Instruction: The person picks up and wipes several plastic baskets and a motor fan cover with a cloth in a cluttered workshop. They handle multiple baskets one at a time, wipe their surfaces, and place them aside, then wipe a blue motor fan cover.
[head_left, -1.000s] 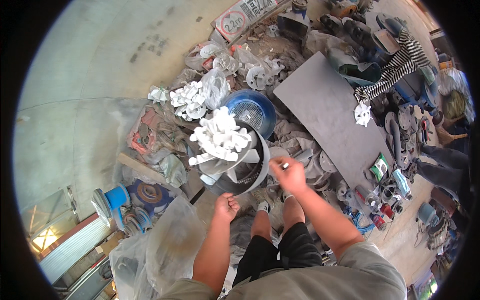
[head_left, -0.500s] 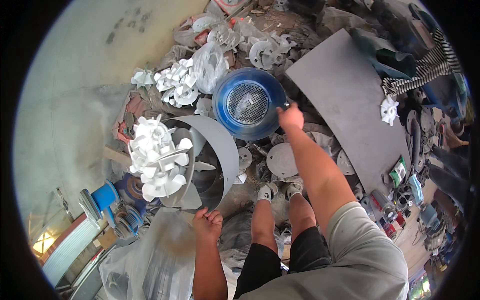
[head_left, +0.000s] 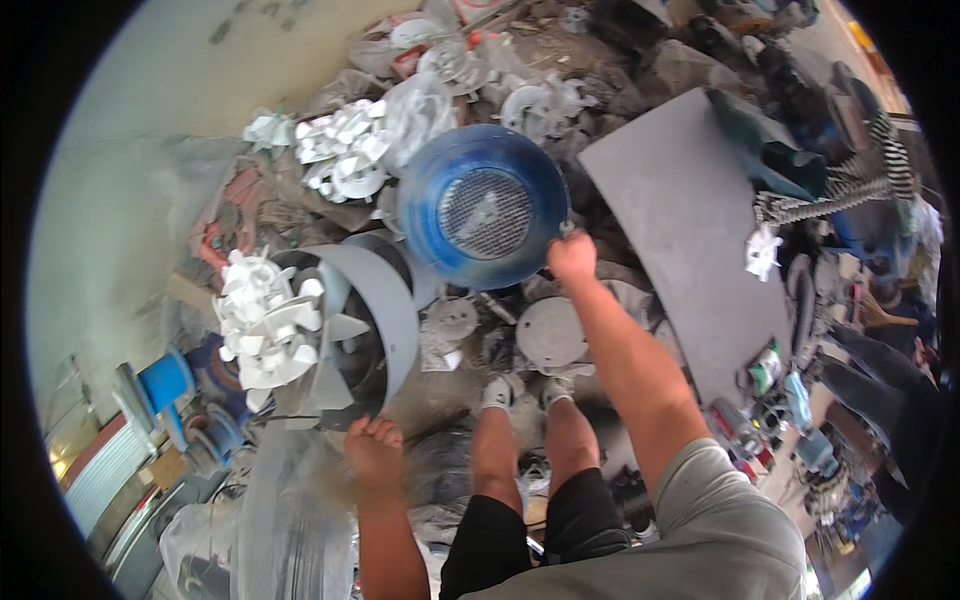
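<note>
At the middle stands a round blue metal fan cover [head_left: 420, 240], its perforated grille at the bottom and a small pale piece on it. My right hand [head_left: 572, 257] is closed on its right rim, beside a small metal bit. A large grey cylindrical housing [head_left: 400, 340] lies to the left, with several white plastic fan wheels [head_left: 275, 325] heaped against it and dark blades inside. My left hand [head_left: 375, 447], fingers curled and somewhat blurred, is just below the housing's lower edge; what it holds, if anything, is hidden.
More white fan wheels [head_left: 345, 150] and clear plastic bags lie behind. A grey sheet panel [head_left: 690, 230] leans at the right, with a white fan wheel [head_left: 762, 252] at its edge. Round metal discs [head_left: 552, 332] lie before my feet. Blue wire spools [head_left: 170, 385] stand at the left.
The view has shifted, so most things sit further left. The blue fan cover looks larger and tilted, with my right hand still at its rim. My left hand stays near the grey housing.
</note>
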